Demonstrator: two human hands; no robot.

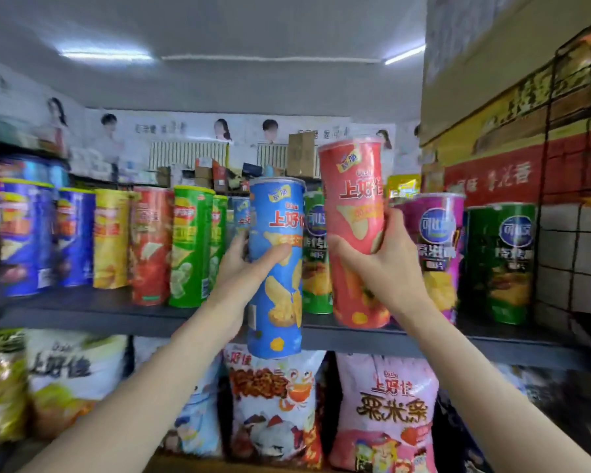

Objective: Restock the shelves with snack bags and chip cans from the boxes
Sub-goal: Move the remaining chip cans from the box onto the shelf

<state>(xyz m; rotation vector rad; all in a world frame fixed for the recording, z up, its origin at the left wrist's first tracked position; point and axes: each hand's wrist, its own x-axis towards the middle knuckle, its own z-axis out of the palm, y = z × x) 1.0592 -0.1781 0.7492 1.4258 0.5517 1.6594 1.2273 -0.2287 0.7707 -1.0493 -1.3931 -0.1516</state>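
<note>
— What did each hand hold?
— The left hand [249, 264] gripped a blue can [276, 268]; the right hand [382, 264] clutched a red can [354, 233]; both hung before the shelf [82, 312].
— The risk?
— Probably toppling the green can [316, 254] behind.

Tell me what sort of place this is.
Most likely a small snack shop or its stockroom. A dark shelf carries a row of upright chip cans, snack bags such as a pink bag fill the tier below, and cardboard boxes are stacked behind.
</note>
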